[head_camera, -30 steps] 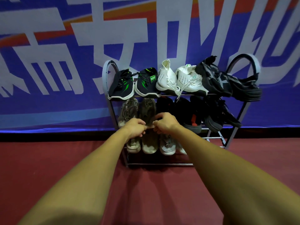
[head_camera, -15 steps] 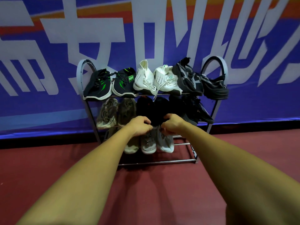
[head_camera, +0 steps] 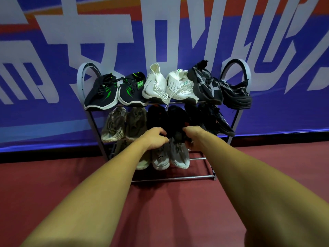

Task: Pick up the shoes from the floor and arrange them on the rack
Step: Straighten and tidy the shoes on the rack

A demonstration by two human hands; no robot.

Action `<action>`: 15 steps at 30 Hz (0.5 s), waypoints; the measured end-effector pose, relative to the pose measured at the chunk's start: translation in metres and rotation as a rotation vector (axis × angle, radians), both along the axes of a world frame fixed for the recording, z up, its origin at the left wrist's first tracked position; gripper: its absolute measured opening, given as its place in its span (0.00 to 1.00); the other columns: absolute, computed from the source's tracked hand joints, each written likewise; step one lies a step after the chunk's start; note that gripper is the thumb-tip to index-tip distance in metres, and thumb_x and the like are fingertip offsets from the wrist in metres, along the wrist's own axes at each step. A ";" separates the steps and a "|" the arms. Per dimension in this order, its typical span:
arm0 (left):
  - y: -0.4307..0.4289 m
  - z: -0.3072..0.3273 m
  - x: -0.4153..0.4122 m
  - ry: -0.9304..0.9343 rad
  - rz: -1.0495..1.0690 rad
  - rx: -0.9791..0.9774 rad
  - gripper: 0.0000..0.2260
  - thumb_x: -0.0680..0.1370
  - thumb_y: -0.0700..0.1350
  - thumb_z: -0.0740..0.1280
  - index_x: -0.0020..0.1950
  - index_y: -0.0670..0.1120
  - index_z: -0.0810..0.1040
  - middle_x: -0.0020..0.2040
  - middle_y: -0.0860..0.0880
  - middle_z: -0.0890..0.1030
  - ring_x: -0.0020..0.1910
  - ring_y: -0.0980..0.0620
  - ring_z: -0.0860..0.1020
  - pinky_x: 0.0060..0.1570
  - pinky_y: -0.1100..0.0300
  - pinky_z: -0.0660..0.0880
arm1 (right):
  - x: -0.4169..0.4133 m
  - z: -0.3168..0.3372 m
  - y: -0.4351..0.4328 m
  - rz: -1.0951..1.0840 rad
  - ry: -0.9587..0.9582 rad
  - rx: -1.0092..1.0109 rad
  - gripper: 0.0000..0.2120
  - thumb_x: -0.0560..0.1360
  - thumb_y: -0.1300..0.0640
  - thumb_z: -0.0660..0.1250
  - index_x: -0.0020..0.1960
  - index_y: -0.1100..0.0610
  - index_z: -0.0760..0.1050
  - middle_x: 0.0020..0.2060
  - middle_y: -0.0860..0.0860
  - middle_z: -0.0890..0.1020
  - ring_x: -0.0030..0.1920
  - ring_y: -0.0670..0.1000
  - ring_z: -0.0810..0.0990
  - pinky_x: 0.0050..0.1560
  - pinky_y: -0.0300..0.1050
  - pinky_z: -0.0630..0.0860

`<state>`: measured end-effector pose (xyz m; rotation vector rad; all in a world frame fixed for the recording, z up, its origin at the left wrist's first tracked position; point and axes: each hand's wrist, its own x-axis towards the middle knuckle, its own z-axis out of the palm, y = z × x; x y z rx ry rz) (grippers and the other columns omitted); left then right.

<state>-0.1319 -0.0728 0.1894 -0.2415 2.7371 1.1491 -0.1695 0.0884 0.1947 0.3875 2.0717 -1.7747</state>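
- Right now the left grip (head_camera: 156, 139) has its fingers curled down over the heel end of a pale grey shoe (head_camera: 161, 158), holding it on the bottom tier of the rack (head_camera: 170, 179).
- Beside it, the right grip (head_camera: 194, 136) curls the same way round the heel end of a darker grey shoe (head_camera: 179, 155). The two shoes lie side by side and touching, toes towards the camera.
- Just left of that pair, another pale shoe (head_camera: 142, 164) sits on the same tier, mostly hidden behind the left forearm.
- Directly above the grips, on the middle tier, is a black pair (head_camera: 176, 118) with a beige pair (head_camera: 124, 123) to its left and more black shoes (head_camera: 213, 118) to its right.
- On the top tier, from left to right, are a black pair with green marks (head_camera: 117, 91), a white laced pair (head_camera: 169, 84) and a black-and-grey knit pair (head_camera: 220, 88) — the last shoe hangs past the rack's right end.
- All round, the rack stands on a dark red floor (head_camera: 160, 211) against a blue banner (head_camera: 178, 41) with large white characters.
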 end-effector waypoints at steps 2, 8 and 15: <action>0.001 0.000 0.000 -0.015 -0.011 -0.002 0.19 0.77 0.46 0.68 0.68 0.48 0.75 0.49 0.47 0.80 0.51 0.47 0.80 0.45 0.60 0.73 | -0.004 0.001 -0.003 -0.065 0.024 -0.062 0.09 0.81 0.59 0.63 0.42 0.56 0.72 0.32 0.52 0.73 0.29 0.47 0.70 0.24 0.36 0.65; 0.001 -0.001 0.003 -0.026 -0.026 -0.013 0.21 0.78 0.46 0.67 0.71 0.48 0.72 0.49 0.46 0.79 0.50 0.48 0.79 0.43 0.60 0.71 | -0.006 0.009 -0.003 -0.108 -0.036 -0.233 0.08 0.80 0.60 0.63 0.41 0.56 0.71 0.30 0.52 0.70 0.27 0.46 0.67 0.17 0.31 0.62; 0.003 0.005 0.013 -0.003 -0.017 -0.017 0.23 0.77 0.47 0.68 0.72 0.48 0.70 0.48 0.46 0.79 0.47 0.47 0.79 0.45 0.57 0.74 | 0.008 0.024 0.004 0.017 -0.165 -0.321 0.09 0.80 0.56 0.61 0.44 0.60 0.70 0.35 0.60 0.75 0.21 0.45 0.65 0.20 0.32 0.63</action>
